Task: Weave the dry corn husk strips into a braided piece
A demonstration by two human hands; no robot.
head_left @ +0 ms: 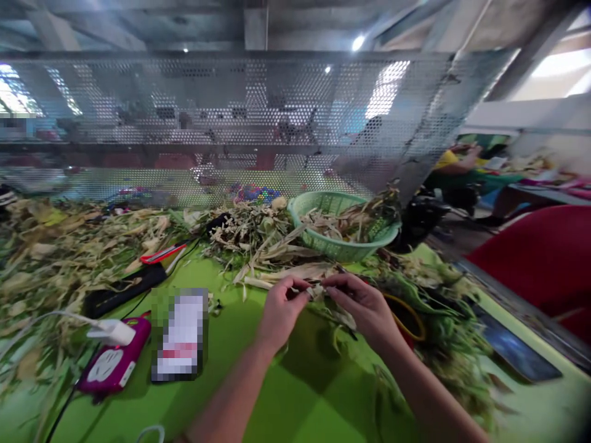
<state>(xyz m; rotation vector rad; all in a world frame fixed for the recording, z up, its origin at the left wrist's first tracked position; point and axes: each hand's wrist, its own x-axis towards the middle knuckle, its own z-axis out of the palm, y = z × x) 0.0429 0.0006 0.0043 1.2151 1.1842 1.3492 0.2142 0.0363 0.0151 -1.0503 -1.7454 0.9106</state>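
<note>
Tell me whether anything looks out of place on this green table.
Yes: plant scraps lie strewn over the table, outside the green basket. The magenta socket block, with a white plug, sits beside them, a seemingly odd spot for electrics. The red cutter lies loose by them.

Person's left forearm [235, 387] and right forearm [422, 384] bare, extended forward, angled inward. Left hand [282, 311]: fingers curled, thumb brought to them in a pinch. Right hand [362, 304]: similar pinch, knuckles up. Fingertips [306, 285] of both hands just apart.
</note>
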